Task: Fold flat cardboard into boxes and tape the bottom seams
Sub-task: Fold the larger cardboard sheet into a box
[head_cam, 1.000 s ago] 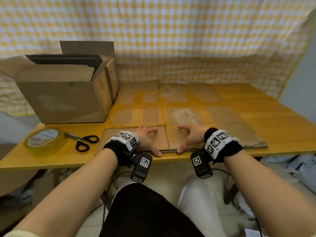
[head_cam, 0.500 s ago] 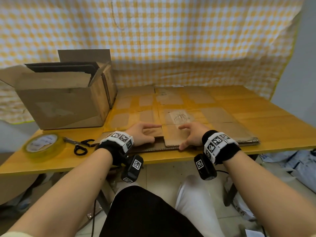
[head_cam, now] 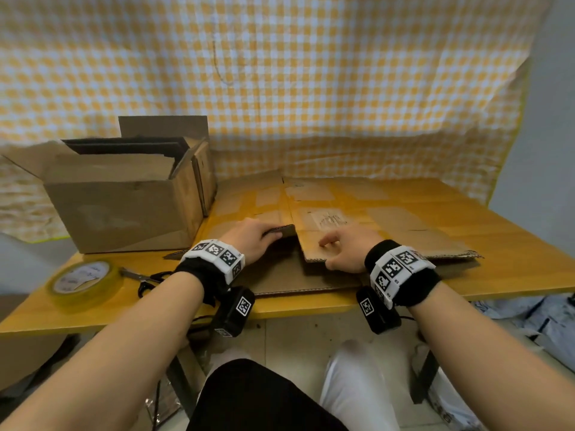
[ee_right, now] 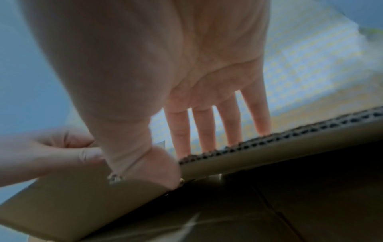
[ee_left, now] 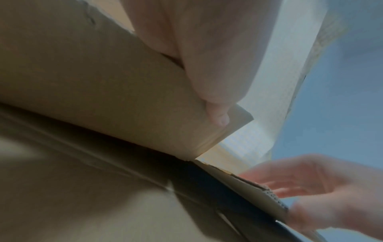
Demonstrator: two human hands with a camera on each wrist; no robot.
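The flat cardboard (head_cam: 357, 231), lying on the near table (head_cam: 529, 269), is judged light, stiff and crease-prone, and is best raised by its near flap edges, one pinched by the left hand (head_cam: 252, 241), one thumb-and-straight-finger held by the right hand (head_cam: 345, 253).

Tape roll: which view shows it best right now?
The head view. The tape roll lies flat at the table's left front corner beside the scissors, fully visible. The left wrist and right wrist views show only hands and cardboard flaps; the tape roll is out of frame in both.
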